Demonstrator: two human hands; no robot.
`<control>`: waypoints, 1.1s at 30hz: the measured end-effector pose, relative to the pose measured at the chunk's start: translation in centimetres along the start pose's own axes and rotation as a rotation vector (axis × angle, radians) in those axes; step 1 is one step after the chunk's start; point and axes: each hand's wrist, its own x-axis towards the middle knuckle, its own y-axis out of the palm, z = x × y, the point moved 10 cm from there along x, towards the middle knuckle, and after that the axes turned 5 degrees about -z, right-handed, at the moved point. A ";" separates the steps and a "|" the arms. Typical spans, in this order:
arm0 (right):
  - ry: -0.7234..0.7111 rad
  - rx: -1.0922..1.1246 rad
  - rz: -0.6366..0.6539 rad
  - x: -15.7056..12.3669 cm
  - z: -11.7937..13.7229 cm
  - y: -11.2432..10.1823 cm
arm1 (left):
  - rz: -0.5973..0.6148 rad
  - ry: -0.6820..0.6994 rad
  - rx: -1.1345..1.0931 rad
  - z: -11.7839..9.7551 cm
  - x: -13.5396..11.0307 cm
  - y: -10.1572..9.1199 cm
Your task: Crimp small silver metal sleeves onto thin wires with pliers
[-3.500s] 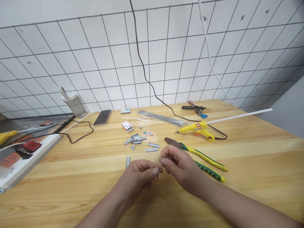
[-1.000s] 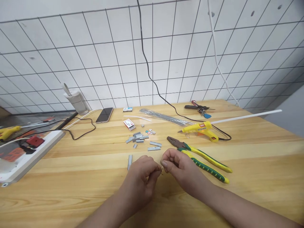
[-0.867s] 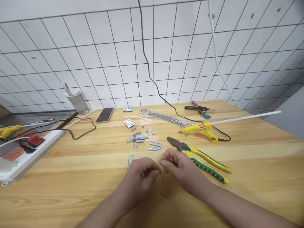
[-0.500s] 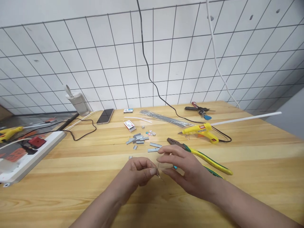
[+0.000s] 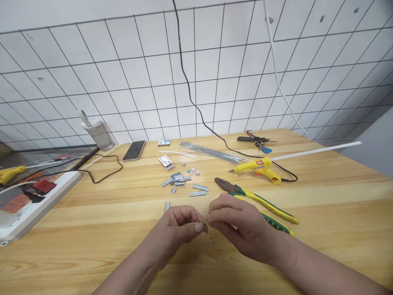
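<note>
Thin metal wire (image 5: pixel 209 236) is pinched between the thumb and forefinger of my left hand (image 5: pixel 181 227), its twisted-looking end poking out below the fingertips. My right hand (image 5: pixel 242 225) has thumb and fingers pressed together on the wire just right of the left thumb. The fingers hide most of the wire's shape. Combination pliers (image 5: pixel 227 185) with yellow-green handles lie just beyond my right hand, one handle partly behind it. Short staple strips (image 5: pixel 199 193) are on the wooden table (image 5: pixel 123 229) ahead of both hands.
More staple strips (image 5: pixel 176 180), a small open box (image 5: pixel 166 162) and tiny coloured pieces (image 5: pixel 193 172) lie mid-table. Behind are a wire bundle (image 5: pixel 211 152) and a phone (image 5: pixel 134 150). A yellow glue gun (image 5: pixel 260 167) sits right, a power strip (image 5: pixel 58 196) left.
My right hand's fingers have closed from a spread position onto the wire beside my left thumb. My left hand keeps its pinch. The whole view has shifted slightly.
</note>
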 end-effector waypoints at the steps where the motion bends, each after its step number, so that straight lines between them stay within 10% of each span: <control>1: 0.040 0.037 -0.021 0.1 -0.2 -0.1 | -0.013 0.033 0.024 -0.5 0.0 0.0; 21: 1.145 0.612 0.075 -4.6 -7.9 4.8 | -0.093 0.689 1.201 -4.1 -1.9 2.5; 27: 0.610 0.213 -0.022 -1.2 -5.9 0.0 | -0.095 0.146 0.366 -1.9 0.0 -1.2; 33: 0.010 -0.153 -0.005 0.2 -0.7 -0.8 | -0.015 0.024 0.069 -0.7 0.1 -0.7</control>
